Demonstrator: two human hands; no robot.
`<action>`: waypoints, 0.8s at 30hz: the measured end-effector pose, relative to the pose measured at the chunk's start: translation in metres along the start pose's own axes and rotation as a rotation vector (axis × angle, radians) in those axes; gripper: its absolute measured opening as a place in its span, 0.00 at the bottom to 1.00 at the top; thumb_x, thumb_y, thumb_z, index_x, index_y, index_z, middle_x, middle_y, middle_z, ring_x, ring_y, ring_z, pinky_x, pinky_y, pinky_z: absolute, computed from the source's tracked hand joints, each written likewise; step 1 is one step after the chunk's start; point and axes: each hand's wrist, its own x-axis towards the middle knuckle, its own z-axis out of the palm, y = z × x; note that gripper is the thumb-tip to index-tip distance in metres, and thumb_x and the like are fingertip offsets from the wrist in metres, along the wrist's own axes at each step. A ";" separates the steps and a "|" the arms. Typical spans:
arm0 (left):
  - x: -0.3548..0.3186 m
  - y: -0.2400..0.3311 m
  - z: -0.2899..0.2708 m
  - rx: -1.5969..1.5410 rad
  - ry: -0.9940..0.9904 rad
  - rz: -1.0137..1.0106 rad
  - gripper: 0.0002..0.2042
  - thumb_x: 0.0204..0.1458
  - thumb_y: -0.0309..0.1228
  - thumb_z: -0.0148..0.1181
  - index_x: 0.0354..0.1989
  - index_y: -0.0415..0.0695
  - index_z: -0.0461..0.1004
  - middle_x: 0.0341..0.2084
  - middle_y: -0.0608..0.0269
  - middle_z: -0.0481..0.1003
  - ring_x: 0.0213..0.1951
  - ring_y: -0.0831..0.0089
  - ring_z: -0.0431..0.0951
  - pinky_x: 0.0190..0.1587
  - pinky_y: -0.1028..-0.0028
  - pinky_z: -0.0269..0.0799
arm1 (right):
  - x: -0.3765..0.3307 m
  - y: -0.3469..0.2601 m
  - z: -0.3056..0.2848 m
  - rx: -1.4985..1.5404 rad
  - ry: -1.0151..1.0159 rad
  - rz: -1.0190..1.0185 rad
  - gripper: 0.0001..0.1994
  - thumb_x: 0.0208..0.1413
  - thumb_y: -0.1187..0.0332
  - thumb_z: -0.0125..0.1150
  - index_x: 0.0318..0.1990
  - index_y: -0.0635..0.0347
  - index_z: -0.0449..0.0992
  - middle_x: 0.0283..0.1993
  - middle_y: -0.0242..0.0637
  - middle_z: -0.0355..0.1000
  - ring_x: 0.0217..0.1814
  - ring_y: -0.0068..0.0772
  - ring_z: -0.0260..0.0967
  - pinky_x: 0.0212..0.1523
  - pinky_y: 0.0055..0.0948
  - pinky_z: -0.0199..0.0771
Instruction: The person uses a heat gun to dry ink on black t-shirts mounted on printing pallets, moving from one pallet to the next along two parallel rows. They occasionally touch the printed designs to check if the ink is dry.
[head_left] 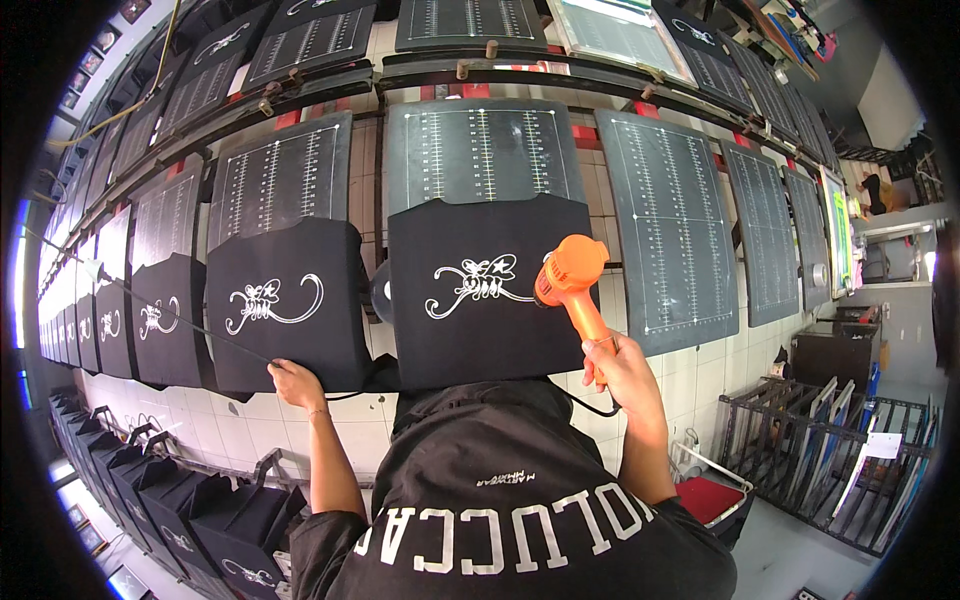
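My right hand (pixel 625 370) is closed round the handle of an orange heat gun (pixel 573 275). Its nozzle is over the right end of the white line-drawn print (pixel 478 283) on a black T-shirt (pixel 450 345). That shirt lies on a dark printing board (pixel 483 150) marked with white scales. At the left, my left hand (pixel 297 385) grips a thin black power cord (pixel 180 308) at the lower edge of another printed black shirt (pixel 285 345). The cord stretches up and left from my fist; part of it is hidden behind my body, and it shows again below the heat gun.
More boards with printed black shirts (pixel 160 345) curve away to the left. Bare marked boards (pixel 675 230) stand to the right. A second row lies beyond a metal rail (pixel 440 75). A black rack (pixel 830 450) and a red-seated stool (pixel 708 497) are at the lower right.
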 end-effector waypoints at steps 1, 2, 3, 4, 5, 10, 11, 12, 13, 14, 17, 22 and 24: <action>0.000 0.000 -0.001 -0.009 0.002 -0.001 0.18 0.64 0.38 0.41 0.43 0.33 0.70 0.35 0.39 0.76 0.37 0.42 0.76 0.39 0.51 0.69 | 0.001 0.001 0.001 0.016 -0.006 0.007 0.14 0.59 0.58 0.60 0.39 0.61 0.71 0.22 0.28 0.68 0.21 0.17 0.67 0.18 0.18 0.63; 0.000 -0.001 -0.001 -0.019 0.003 -0.001 0.18 0.64 0.38 0.41 0.43 0.33 0.70 0.35 0.39 0.76 0.36 0.42 0.76 0.39 0.52 0.68 | 0.002 0.001 0.002 0.031 -0.011 0.015 0.14 0.59 0.58 0.60 0.39 0.61 0.71 0.22 0.28 0.68 0.21 0.17 0.67 0.18 0.18 0.63; 0.000 0.000 -0.002 -0.046 -0.014 0.003 0.18 0.64 0.38 0.41 0.42 0.33 0.70 0.34 0.39 0.76 0.37 0.42 0.76 0.39 0.52 0.68 | 0.002 0.001 0.003 0.046 -0.016 0.024 0.14 0.59 0.58 0.60 0.39 0.61 0.71 0.22 0.27 0.68 0.21 0.17 0.67 0.19 0.18 0.63; 0.000 0.000 -0.004 -0.073 -0.030 0.008 0.17 0.64 0.37 0.41 0.42 0.33 0.70 0.34 0.39 0.76 0.37 0.42 0.76 0.39 0.51 0.68 | 0.002 0.001 0.006 0.030 -0.021 0.017 0.14 0.60 0.59 0.59 0.39 0.62 0.71 0.22 0.28 0.68 0.21 0.17 0.67 0.19 0.18 0.63; -0.001 0.001 -0.004 -0.100 -0.047 0.013 0.17 0.64 0.37 0.41 0.42 0.33 0.70 0.34 0.39 0.76 0.37 0.42 0.75 0.39 0.51 0.67 | 0.001 0.001 0.011 0.014 -0.027 0.010 0.14 0.60 0.59 0.59 0.39 0.62 0.71 0.22 0.28 0.68 0.21 0.17 0.67 0.19 0.18 0.63; -0.003 -0.001 -0.004 -0.132 -0.035 0.038 0.15 0.63 0.36 0.43 0.40 0.34 0.70 0.34 0.41 0.76 0.36 0.43 0.75 0.39 0.54 0.67 | 0.005 -0.005 0.024 -0.003 -0.044 0.000 0.12 0.60 0.61 0.58 0.40 0.62 0.71 0.22 0.28 0.68 0.21 0.18 0.67 0.19 0.19 0.63; -0.003 0.000 -0.004 -0.125 -0.038 0.032 0.15 0.62 0.36 0.43 0.40 0.35 0.70 0.34 0.42 0.76 0.36 0.43 0.75 0.39 0.54 0.67 | 0.007 -0.006 0.027 -0.012 -0.058 -0.006 0.12 0.60 0.61 0.58 0.39 0.62 0.71 0.22 0.28 0.68 0.20 0.18 0.67 0.19 0.19 0.63; -0.003 0.000 -0.004 -0.121 -0.034 0.039 0.14 0.62 0.36 0.44 0.40 0.35 0.70 0.33 0.43 0.76 0.36 0.44 0.75 0.39 0.54 0.67 | 0.008 -0.007 0.028 0.002 -0.060 -0.005 0.12 0.60 0.61 0.58 0.39 0.62 0.71 0.22 0.28 0.68 0.20 0.18 0.67 0.19 0.19 0.63; -0.003 0.000 -0.005 -0.117 -0.030 0.046 0.14 0.61 0.36 0.45 0.40 0.36 0.70 0.33 0.44 0.76 0.36 0.45 0.75 0.38 0.55 0.67 | 0.009 -0.009 0.029 0.015 -0.062 -0.004 0.12 0.60 0.61 0.58 0.39 0.62 0.71 0.22 0.28 0.67 0.20 0.18 0.67 0.19 0.19 0.63; -0.004 0.000 -0.005 -0.113 -0.026 0.053 0.13 0.60 0.36 0.47 0.39 0.36 0.70 0.32 0.46 0.76 0.35 0.46 0.75 0.38 0.55 0.67 | 0.011 -0.010 0.030 0.029 -0.064 -0.003 0.12 0.60 0.61 0.58 0.39 0.62 0.71 0.22 0.28 0.67 0.20 0.18 0.67 0.19 0.19 0.63; -0.004 0.005 -0.010 -0.173 -0.055 0.036 0.12 0.58 0.35 0.49 0.38 0.38 0.71 0.31 0.49 0.76 0.35 0.48 0.75 0.38 0.55 0.67 | 0.015 -0.011 0.038 -0.010 -0.077 -0.005 0.12 0.60 0.61 0.58 0.40 0.62 0.71 0.22 0.28 0.68 0.20 0.19 0.67 0.19 0.18 0.64; -0.004 0.011 -0.015 -0.174 -0.042 0.030 0.10 0.57 0.34 0.50 0.36 0.38 0.71 0.29 0.51 0.76 0.33 0.50 0.76 0.37 0.55 0.67 | 0.022 -0.015 0.046 -0.010 -0.100 0.003 0.12 0.60 0.60 0.58 0.40 0.61 0.71 0.23 0.27 0.68 0.21 0.19 0.68 0.19 0.18 0.64; -0.003 0.011 -0.015 -0.179 -0.039 0.019 0.10 0.56 0.34 0.51 0.36 0.38 0.71 0.28 0.51 0.76 0.33 0.50 0.76 0.37 0.55 0.67 | 0.023 -0.017 0.048 -0.029 -0.116 0.008 0.12 0.60 0.60 0.59 0.39 0.61 0.71 0.23 0.27 0.68 0.21 0.19 0.68 0.19 0.18 0.64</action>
